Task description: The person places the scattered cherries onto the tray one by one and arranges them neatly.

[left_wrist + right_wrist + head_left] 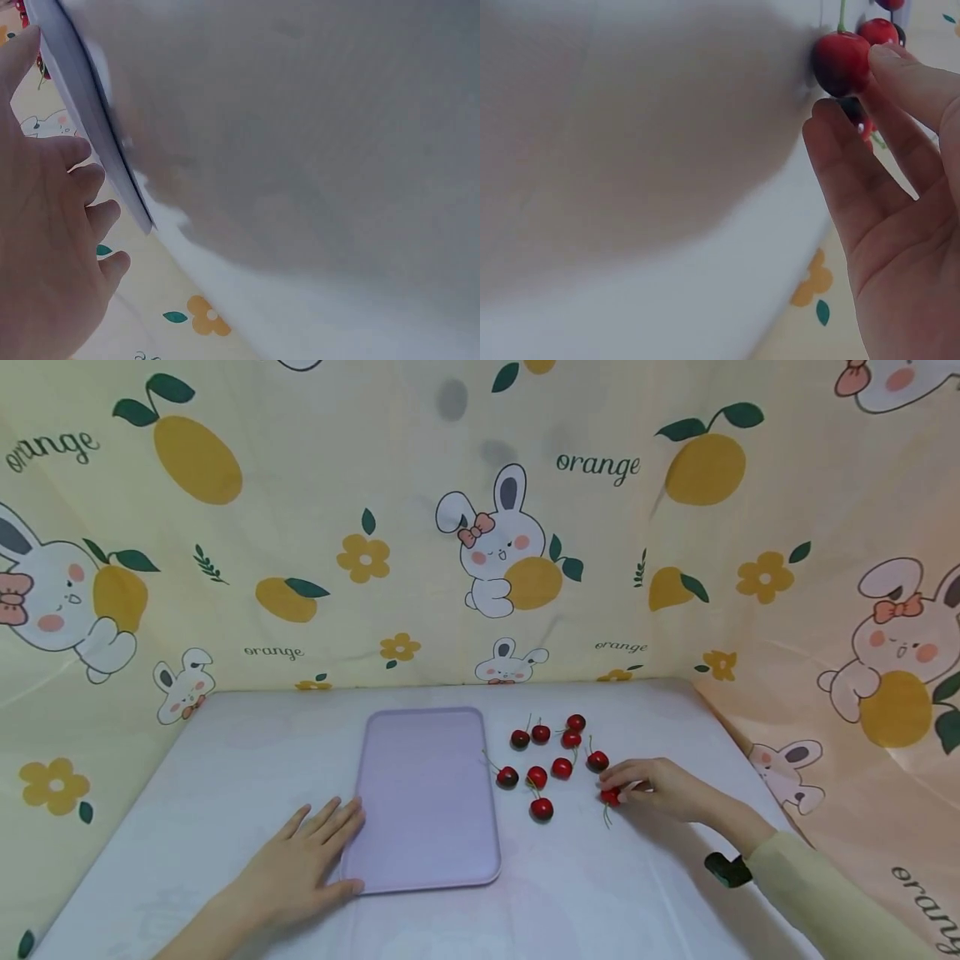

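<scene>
Where the right hand [660, 787] pinches, the cherry [611, 796] hides (mostly).

A makeshift tabletop recording booth, seemingly in a home: cream cloth [420, 527] printed with cartoon rabbits, oranges and the word "orange" hangs as a backdrop along the far edge and both side edges of a table [225, 793] covered in pale white sheeting. A lilac plastic tray [427, 793] lies mid-table, with red cherries [551, 756] scattered toward the right edge.
</scene>
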Demonstrator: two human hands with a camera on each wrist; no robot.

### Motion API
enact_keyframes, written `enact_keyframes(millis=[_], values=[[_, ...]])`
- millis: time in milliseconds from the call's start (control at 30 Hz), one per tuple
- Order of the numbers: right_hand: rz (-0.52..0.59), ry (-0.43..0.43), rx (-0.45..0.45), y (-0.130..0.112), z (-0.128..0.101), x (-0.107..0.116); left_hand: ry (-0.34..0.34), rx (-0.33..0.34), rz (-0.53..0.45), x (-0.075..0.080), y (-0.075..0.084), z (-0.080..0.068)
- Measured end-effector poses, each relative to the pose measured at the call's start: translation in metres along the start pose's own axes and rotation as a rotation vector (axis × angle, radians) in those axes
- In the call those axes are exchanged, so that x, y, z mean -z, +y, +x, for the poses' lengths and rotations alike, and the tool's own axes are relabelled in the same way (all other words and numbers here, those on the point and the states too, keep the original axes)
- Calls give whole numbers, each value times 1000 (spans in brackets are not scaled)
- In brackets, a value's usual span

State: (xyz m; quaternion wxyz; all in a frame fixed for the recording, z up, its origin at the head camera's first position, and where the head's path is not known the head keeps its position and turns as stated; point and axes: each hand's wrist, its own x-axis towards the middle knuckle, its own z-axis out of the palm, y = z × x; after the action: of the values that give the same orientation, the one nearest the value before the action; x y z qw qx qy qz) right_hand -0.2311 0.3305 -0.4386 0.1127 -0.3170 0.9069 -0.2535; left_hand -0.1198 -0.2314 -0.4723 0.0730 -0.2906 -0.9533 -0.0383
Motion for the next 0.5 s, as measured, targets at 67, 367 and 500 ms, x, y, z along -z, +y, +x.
enact_keyframes(millis=[67, 367, 500], values=[[4, -1, 1, 1, 0, -2, 7, -7, -5, 1, 1, -1], [5, 1, 23, 1, 2, -4, -27, 11, -12, 1, 3, -1], [10, 8, 23, 0, 2, -4, -43, 19, -25, 3, 4, 0]])
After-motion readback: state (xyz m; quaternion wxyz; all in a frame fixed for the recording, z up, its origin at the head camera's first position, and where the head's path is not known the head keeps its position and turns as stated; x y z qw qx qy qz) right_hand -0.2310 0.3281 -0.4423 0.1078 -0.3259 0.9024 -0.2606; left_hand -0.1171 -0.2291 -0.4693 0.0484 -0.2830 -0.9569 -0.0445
